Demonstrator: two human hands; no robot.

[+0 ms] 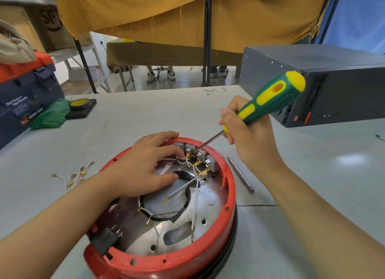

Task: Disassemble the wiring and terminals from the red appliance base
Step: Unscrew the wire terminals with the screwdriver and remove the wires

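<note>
The round red appliance base (230, 193) lies open side up on the grey table, close to me. Inside are a metal plate, white wires with brass terminals (194, 170) and a row of grey switch blocks (201, 155) at the far rim. My left hand (145, 166) rests inside the base, fingers spread, fingertips by the wires near the switch blocks. My right hand (243, 132) grips a green and yellow screwdriver (270, 99). Its metal tip touches a brass terminal at the switch blocks.
Several loose white wires with brass ends (77, 175) lie left of the base. A steel bit (240, 174) lies to its right. A dark grey metal box (325, 86) stands at the right, a blue toolbox (23, 97), green cloth and tape roll (80, 104) at the left.
</note>
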